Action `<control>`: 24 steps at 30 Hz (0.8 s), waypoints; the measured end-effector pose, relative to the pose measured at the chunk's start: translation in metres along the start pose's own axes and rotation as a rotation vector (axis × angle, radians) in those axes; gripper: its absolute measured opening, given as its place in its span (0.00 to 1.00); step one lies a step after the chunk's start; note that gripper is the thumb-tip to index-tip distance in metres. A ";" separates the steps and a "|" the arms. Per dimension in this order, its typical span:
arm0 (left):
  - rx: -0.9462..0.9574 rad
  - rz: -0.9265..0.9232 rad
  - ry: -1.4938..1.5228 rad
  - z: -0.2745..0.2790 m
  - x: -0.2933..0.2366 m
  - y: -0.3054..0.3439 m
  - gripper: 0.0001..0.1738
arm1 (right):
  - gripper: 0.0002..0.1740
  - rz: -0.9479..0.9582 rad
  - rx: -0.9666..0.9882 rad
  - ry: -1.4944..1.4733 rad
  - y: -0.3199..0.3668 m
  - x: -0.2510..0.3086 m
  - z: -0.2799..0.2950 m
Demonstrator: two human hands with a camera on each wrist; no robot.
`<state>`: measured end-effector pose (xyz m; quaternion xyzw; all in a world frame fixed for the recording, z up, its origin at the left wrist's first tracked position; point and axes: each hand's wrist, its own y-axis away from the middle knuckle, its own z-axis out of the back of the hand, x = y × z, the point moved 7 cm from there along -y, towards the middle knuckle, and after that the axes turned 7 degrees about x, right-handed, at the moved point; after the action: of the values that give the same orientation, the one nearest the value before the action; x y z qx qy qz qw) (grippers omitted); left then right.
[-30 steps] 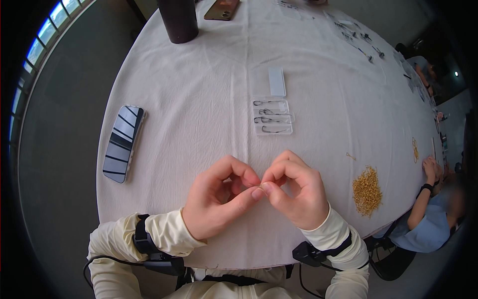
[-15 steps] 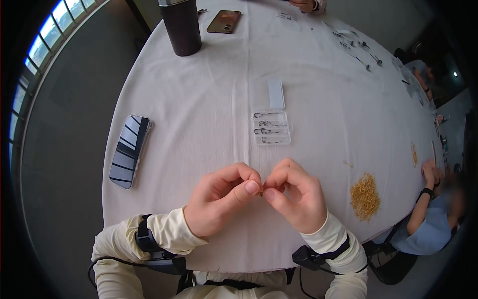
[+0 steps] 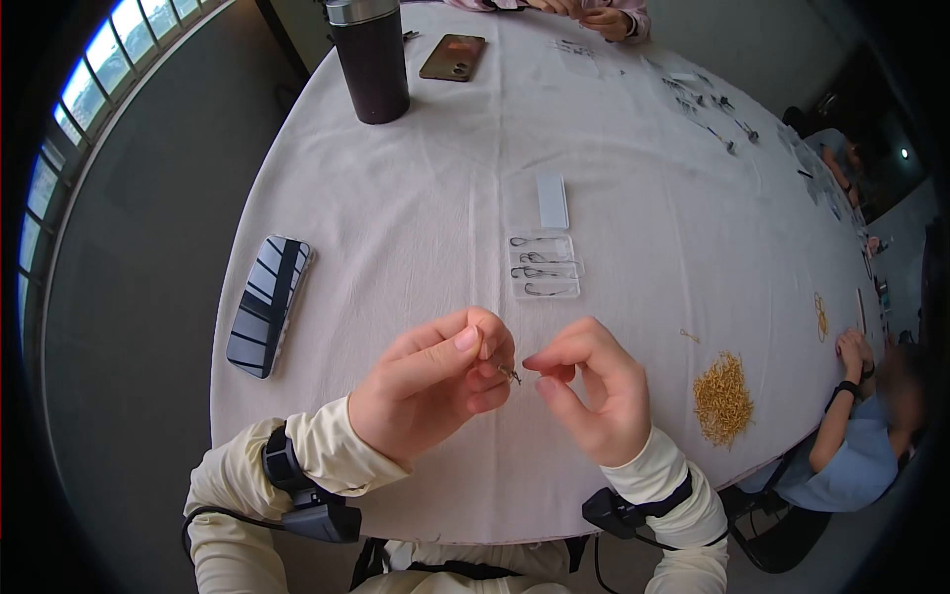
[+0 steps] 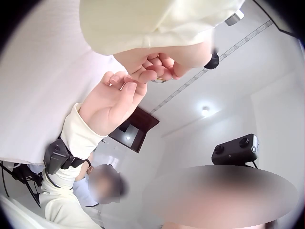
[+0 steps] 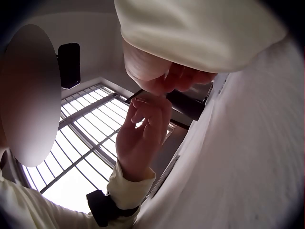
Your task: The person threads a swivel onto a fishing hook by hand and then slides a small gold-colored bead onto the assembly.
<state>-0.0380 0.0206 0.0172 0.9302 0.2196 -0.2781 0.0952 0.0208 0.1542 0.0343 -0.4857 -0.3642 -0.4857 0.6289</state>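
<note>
In the head view my left hand (image 3: 426,381) is raised over the near part of the table, thumb against the index finger. It holds a small gold-and-dark metal piece (image 3: 510,373) that sticks out by the fingertips. The left wrist view shows a thin golden part (image 4: 160,80) of it at the fingers. Close on the right is my right hand (image 3: 594,391), its bent index finger and thumb apart, with nothing visible between them. To its right lies a pile of small gold metal pieces (image 3: 723,399), with a loose gold piece (image 3: 690,336) above the pile.
Ahead of my hands sits an open clear compartment box (image 3: 544,265) with dark hooks. A phone (image 3: 267,307) lies at left; a dark tumbler (image 3: 369,69) and another phone (image 3: 453,57) stand farther back. Other people sit around the cloth-covered table (image 3: 416,198).
My hands were together at the fingertips; now they are apart. The left hand has turned, showing the metal piece, and the right thumb and index finger have spread. The head view has tilted up slightly.
</note>
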 end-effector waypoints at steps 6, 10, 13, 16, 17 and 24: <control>0.072 -0.024 0.099 -0.007 -0.003 -0.001 0.12 | 0.14 0.074 -0.013 0.101 -0.001 0.009 -0.002; 0.080 -0.023 0.140 -0.008 0.002 -0.001 0.11 | 0.16 0.135 -0.077 0.167 0.001 0.015 -0.002; 0.091 -0.015 0.167 -0.008 0.004 0.001 0.11 | 0.16 0.189 -0.113 0.227 0.002 0.020 0.000; 0.093 -0.009 0.190 -0.010 0.006 0.003 0.10 | 0.15 0.212 -0.114 0.259 0.005 0.022 0.000; 0.098 -0.011 0.197 -0.011 0.006 0.003 0.10 | 0.15 0.208 -0.113 0.257 0.005 0.023 0.000; 0.085 -0.020 0.212 -0.012 0.006 0.004 0.12 | 0.14 0.193 -0.100 0.214 0.004 0.021 -0.001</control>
<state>-0.0262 0.0228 0.0245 0.9554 0.2258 -0.1882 0.0290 0.0299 0.1481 0.0527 -0.4947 -0.2218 -0.4896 0.6829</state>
